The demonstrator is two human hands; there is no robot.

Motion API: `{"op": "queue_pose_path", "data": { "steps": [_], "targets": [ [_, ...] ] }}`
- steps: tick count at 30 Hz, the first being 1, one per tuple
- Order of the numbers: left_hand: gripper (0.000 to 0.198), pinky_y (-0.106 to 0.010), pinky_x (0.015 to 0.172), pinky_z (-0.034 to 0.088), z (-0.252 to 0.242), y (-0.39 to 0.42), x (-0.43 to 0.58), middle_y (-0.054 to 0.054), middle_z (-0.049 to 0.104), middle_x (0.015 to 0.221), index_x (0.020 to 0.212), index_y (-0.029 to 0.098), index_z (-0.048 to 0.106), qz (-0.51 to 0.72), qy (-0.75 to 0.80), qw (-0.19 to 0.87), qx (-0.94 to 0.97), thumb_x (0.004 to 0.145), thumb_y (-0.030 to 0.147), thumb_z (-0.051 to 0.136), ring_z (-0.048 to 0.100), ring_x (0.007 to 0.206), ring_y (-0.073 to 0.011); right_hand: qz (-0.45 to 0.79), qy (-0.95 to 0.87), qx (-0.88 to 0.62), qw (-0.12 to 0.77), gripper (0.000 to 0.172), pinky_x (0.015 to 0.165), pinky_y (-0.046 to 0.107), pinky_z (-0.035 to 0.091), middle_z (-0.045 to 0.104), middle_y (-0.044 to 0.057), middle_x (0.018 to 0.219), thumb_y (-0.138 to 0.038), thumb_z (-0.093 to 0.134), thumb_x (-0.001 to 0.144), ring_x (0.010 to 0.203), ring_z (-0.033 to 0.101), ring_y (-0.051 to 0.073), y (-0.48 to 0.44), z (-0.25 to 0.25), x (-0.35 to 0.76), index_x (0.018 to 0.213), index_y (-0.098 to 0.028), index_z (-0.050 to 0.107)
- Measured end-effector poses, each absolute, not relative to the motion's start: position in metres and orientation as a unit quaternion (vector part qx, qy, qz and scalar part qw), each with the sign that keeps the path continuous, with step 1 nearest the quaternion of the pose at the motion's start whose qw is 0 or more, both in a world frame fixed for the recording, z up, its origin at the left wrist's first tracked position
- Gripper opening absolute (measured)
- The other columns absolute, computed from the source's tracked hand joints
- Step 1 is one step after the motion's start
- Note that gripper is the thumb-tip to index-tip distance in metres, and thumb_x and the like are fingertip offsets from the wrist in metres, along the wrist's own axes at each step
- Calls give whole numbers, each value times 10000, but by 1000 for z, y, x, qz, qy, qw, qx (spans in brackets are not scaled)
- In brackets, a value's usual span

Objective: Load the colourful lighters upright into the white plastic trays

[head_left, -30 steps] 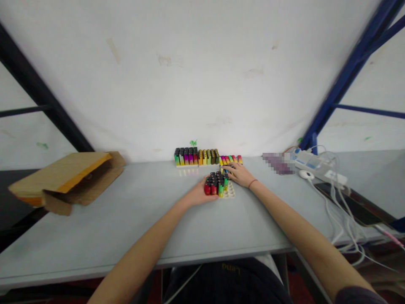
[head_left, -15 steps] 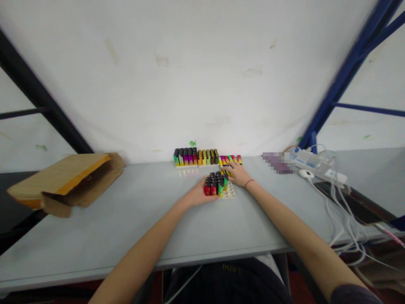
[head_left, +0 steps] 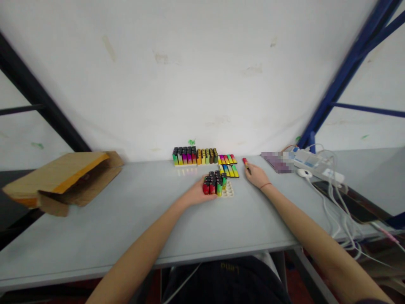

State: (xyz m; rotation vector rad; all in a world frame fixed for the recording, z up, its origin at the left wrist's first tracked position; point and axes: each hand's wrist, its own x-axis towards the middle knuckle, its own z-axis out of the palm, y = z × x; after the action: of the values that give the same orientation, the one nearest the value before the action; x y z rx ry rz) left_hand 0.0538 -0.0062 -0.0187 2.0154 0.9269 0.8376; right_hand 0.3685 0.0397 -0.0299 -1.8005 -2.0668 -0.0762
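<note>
Fingers (head_left: pixel 251 166) of the right hand (head_left: pixel 257 175) grip a red cylinder (head_left: pixel 245 161) toward the grey table's (head_left: pixel 221 223) far side; the left hand (head_left: pixel 199 193) clasps a part-filled white tray (head_left: pixel 230 190). Behind stands a scuffed white wall (head_left: pixel 202 84).

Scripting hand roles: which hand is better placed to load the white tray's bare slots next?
Right, probably. The right hand holds a red cylinder on the side of the white tray where bare slots show; the left hand is at the opposite side, by the standing cylinders.
</note>
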Motion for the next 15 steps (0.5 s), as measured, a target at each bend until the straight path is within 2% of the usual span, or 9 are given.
{"op": "queue_pose_path", "data": {
  "steps": [4,10,15],
  "targets": [
    [785,-481,1103,414,-17,-7,54,-131,610,1323,1351,204,466,316,373,376,787,644,319,788,596,1216,-330,-39,-764,-620,172,328,878,322,517,737,142,1135,-176,431,936,964,709,248,8,-23,363,1102,-153,713],
    [779,-470,1105,414,-14,-9,55,-148,608,1312,1329,164,473,318,376,376,785,634,334,781,600,1210,-334,1,-787,-578,217,335,931,303,503,736,110,1162,-181,405,965,1055,690,225,5,-24,342,1085,-174,718],
    [783,-436,1097,425,-14,-9,56,-138,615,1299,1329,151,473,325,368,385,781,630,307,790,591,1223,-334,14,-791,-565,235,291,907,336,526,732,102,1178,-306,551,934,1032,700,244,15,-23,340,1159,-186,692]
  ]
}}
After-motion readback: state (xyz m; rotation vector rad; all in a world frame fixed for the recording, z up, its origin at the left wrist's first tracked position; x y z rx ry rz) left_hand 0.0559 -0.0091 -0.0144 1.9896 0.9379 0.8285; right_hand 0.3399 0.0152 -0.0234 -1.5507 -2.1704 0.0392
